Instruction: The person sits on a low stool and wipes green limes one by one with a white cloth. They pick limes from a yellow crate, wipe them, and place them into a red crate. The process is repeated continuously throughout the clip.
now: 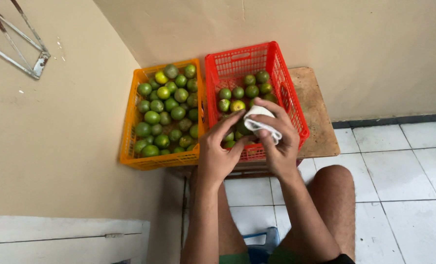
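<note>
Beige walls corner a low wooden table [315, 112] bearing two crates of limes. Over the red crate [286, 88], our right hand [276, 142] grips a bunched white cloth [259, 120] around a lime, its axis hidden. Our left hand [220, 151] steadies it, fingers curled.

An orange crate [130, 122] full of green limes [166, 110] stood just left of the wooden desk [315, 112]. A metal bracket [20, 46] hung on the wall up left of the crate, and white floor tiles [403, 171] lay to its right.
</note>
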